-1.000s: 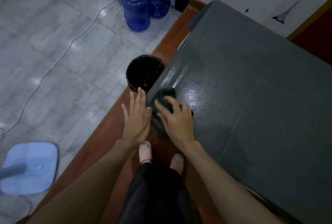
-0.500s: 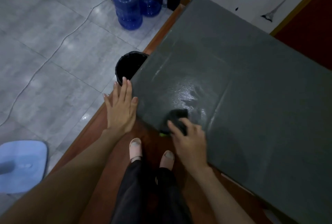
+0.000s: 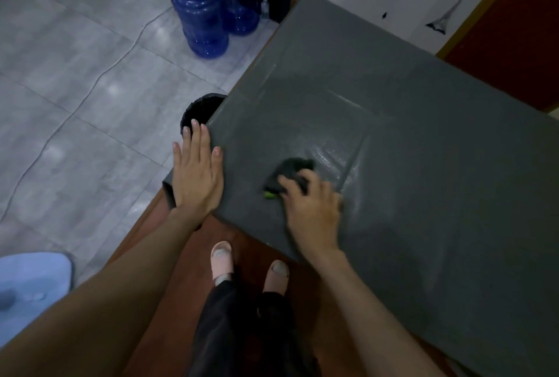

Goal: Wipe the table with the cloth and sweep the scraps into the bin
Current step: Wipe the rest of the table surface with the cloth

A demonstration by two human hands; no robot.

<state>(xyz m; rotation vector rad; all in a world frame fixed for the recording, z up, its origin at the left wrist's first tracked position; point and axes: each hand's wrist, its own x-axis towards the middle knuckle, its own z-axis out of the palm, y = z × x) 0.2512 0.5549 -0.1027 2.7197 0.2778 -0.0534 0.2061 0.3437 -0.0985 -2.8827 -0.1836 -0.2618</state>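
A dark cloth (image 3: 289,171) with a small green spot at its near edge lies bunched on the grey table (image 3: 408,134), near the table's left front corner. My right hand (image 3: 311,204) presses on the cloth with its fingers curled over it. Wet streaks shine on the tabletop just beyond the cloth. My left hand (image 3: 196,174) is held flat with straight fingers against the table's left edge, holding nothing. The black bin (image 3: 196,110) stands on the floor just past my left fingertips, partly hidden under the table's edge.
Two blue water jugs (image 3: 201,22) stand on the tiled floor beyond the bin. A cable runs across the tiles. A pale blue fan base (image 3: 30,283) sits at the lower left. A red chair (image 3: 514,31) stands behind the table. My feet are on the brown floor strip.
My right hand has dragged the cloth from the table's left edge by the bin rightward and inward onto the tabletop. My left hand has stayed flat at the table's edge.
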